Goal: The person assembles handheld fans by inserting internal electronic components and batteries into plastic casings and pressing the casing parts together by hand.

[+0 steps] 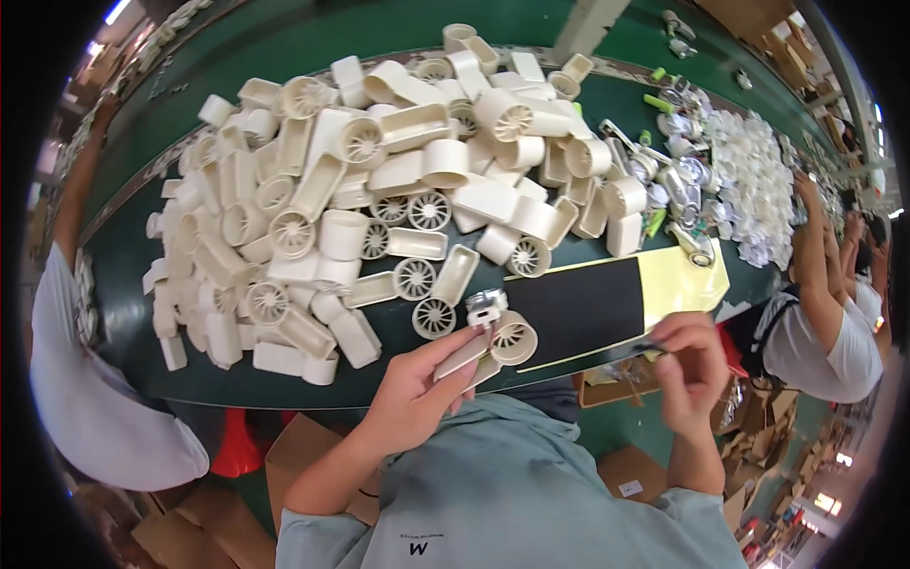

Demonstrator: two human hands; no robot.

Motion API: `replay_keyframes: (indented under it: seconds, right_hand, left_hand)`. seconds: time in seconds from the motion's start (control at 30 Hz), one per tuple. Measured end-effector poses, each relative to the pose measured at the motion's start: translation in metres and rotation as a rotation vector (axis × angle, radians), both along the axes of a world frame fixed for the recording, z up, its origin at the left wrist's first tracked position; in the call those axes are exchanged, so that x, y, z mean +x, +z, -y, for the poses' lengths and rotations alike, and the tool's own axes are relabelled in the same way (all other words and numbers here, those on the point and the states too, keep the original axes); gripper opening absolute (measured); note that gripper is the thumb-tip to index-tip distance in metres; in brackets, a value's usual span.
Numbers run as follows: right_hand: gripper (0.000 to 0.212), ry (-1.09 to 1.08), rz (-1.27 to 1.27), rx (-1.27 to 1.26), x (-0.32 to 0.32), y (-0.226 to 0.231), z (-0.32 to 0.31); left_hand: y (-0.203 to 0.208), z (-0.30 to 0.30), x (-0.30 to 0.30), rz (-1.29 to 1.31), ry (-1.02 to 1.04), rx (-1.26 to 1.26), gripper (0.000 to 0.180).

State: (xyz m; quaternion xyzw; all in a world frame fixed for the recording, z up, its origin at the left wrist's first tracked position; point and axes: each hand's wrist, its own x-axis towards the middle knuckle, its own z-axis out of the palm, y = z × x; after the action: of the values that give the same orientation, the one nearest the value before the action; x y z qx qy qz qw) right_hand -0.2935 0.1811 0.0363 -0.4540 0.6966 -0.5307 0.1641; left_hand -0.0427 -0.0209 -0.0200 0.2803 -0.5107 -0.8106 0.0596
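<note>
Leftward, cream plastic housings point(414, 125) lie heaped on the green worktop point(123, 294). Next, the left grip point(417, 394) curls closed around one spoked-end housing point(524, 339), a silver-and-white fitting point(486, 308) just beside its round end. Rightward, past a black rectangular pad point(586, 308), the right grip point(694, 365) narrowly pinches a small dark piece point(650, 348), too blurred to identify.

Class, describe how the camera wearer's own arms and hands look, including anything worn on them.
The left hand and right hand are bare, with no gloves or watch visible. The forearms are uncovered below short, loose grey-green sleeves, matching the shirt, which bears a small dark print.
</note>
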Motion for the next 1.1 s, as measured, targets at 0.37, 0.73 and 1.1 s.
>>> replay_keyframes:
  seconds: [0.37, 0.73, 1.1]
  right_hand:
    - [0.016, 0.427, -0.256, 0.363, 0.004, -0.014, 0.066]
    - [0.046, 0.255, 0.262, 0.127, 0.029, -0.023, 0.079]
    - [0.041, 0.385, -0.249, 0.019, 0.031, 0.006, 0.105]
  left_hand:
    - [0.008, -0.008, 0.023, -0.078, 0.151, 0.083, 0.047]
    - [0.005, 0.002, 0.021, -0.150, 0.116, 0.111, 0.045]
    - [0.011, 0.007, 0.021, -0.098, 0.089, 0.081, 0.046]
